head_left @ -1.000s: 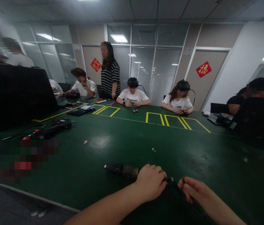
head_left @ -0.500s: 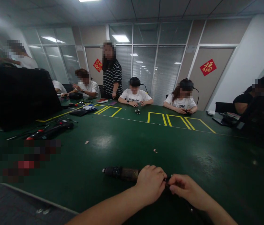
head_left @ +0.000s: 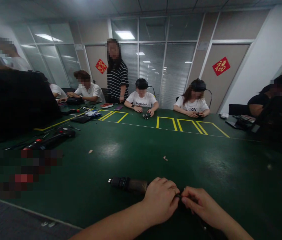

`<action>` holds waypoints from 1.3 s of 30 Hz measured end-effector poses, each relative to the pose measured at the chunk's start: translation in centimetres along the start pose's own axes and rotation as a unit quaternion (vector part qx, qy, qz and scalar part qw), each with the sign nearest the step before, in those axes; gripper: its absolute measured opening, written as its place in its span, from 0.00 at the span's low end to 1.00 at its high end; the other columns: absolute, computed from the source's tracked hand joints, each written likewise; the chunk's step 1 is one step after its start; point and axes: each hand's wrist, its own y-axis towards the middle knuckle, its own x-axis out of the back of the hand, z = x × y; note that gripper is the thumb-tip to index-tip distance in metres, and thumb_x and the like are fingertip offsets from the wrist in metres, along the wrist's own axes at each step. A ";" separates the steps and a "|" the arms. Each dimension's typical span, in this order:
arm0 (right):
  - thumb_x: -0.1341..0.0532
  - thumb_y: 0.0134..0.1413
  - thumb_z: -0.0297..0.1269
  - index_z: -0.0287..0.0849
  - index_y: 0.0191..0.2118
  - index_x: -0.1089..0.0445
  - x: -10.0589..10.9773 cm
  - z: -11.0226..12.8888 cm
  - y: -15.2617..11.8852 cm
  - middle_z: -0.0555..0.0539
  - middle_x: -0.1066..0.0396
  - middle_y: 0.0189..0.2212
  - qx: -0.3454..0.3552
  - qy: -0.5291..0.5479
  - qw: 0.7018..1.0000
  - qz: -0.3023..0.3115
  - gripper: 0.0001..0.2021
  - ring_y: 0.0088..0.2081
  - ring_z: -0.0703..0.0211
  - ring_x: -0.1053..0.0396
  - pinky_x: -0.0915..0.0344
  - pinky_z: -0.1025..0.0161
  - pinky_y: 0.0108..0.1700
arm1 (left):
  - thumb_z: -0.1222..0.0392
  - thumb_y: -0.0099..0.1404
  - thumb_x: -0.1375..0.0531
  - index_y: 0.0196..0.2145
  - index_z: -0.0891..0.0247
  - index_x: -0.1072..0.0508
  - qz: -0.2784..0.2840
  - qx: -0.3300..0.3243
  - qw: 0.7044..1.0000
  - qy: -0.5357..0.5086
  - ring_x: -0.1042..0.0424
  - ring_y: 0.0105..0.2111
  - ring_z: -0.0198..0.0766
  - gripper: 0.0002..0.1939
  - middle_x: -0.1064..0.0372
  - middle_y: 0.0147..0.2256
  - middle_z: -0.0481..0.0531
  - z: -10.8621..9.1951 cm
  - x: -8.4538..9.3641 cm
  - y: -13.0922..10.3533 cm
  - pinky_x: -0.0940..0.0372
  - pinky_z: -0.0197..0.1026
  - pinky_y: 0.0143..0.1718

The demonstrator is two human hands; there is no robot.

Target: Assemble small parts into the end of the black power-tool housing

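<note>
A dark cylindrical tool (head_left: 134, 185) with a metal tip lies on the green table (head_left: 130, 140), its tip pointing left. My left hand (head_left: 161, 200) is wrapped over the right end of this tool and hides that end. Right beside it, my right hand (head_left: 197, 201) has its thumb and index finger pinched together at a small dark piece near the tool's end. That piece is too small and dark to name. A dark cable seems to run below my right hand.
At the left stand a large black screen (head_left: 18, 103) and black-and-red tools (head_left: 60, 135). Yellow tape outlines (head_left: 166, 117) mark the table's far side, where several people sit and one person (head_left: 117, 76) stands. Two small scraps (head_left: 165, 158) lie mid-table.
The view has shifted slightly. Both hands stay at the tool's right end with nearly the same grip. Across the table, a seated person's hands have moved apart around a small object.
</note>
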 end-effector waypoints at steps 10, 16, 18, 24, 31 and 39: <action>0.47 0.60 0.40 0.42 0.29 0.32 -0.4 -0.5 0.4 0.51 0.34 0.26 0.044 -0.074 0.996 -0.010 0.13 0.28 0.60 0.36 0.41 0.69 0.31 | 0.57 0.65 0.45 0.43 0.58 0.31 -0.037 0.011 0.999 -0.003 0.35 0.41 0.39 0.09 0.31 0.42 0.45 0.1 -1.4 -0.2 0.43 0.43 0.43; 0.47 0.61 0.40 0.43 0.31 0.30 -0.2 -0.8 0.5 0.51 0.32 0.27 0.052 -0.076 0.996 0.008 0.13 0.29 0.59 0.35 0.41 0.69 0.31 | 0.56 0.67 0.47 0.40 0.58 0.31 -0.030 0.003 1.000 0.003 0.35 0.43 0.41 0.07 0.31 0.44 0.46 0.3 -1.9 -0.3 0.44 0.45 0.44; 0.47 0.61 0.40 0.44 0.31 0.30 -0.2 -0.6 0.5 0.51 0.32 0.26 0.044 -0.073 0.996 0.008 0.13 0.28 0.59 0.35 0.41 0.69 0.31 | 0.57 0.67 0.47 0.41 0.57 0.31 -0.022 0.000 1.000 0.001 0.36 0.44 0.41 0.07 0.32 0.45 0.45 0.3 -1.8 -0.3 0.44 0.45 0.44; 0.47 0.60 0.40 0.43 0.31 0.30 -0.2 -0.4 0.7 0.51 0.31 0.27 0.033 -0.068 0.997 0.000 0.12 0.30 0.59 0.34 0.41 0.69 0.32 | 0.57 0.67 0.46 0.41 0.56 0.30 -0.016 0.011 1.000 0.004 0.36 0.43 0.40 0.07 0.31 0.43 0.45 0.1 -1.5 -0.3 0.44 0.46 0.43; 0.46 0.62 0.43 0.42 0.29 0.32 -0.3 -0.9 0.6 0.51 0.33 0.27 0.047 -0.062 0.997 0.000 0.14 0.30 0.59 0.35 0.41 0.69 0.33 | 0.57 0.68 0.47 0.43 0.56 0.31 -0.031 0.005 0.999 0.022 0.36 0.42 0.38 0.08 0.31 0.42 0.44 0.2 -1.8 -0.3 0.44 0.44 0.43; 0.45 0.63 0.44 0.43 0.30 0.30 0.0 -0.5 0.5 0.51 0.32 0.27 0.045 -0.062 0.997 0.007 0.14 0.30 0.59 0.35 0.41 0.69 0.33 | 0.56 0.68 0.46 0.38 0.58 0.31 -0.042 -0.002 0.999 0.026 0.36 0.42 0.38 0.06 0.32 0.42 0.43 0.3 -2.0 -0.5 0.45 0.44 0.43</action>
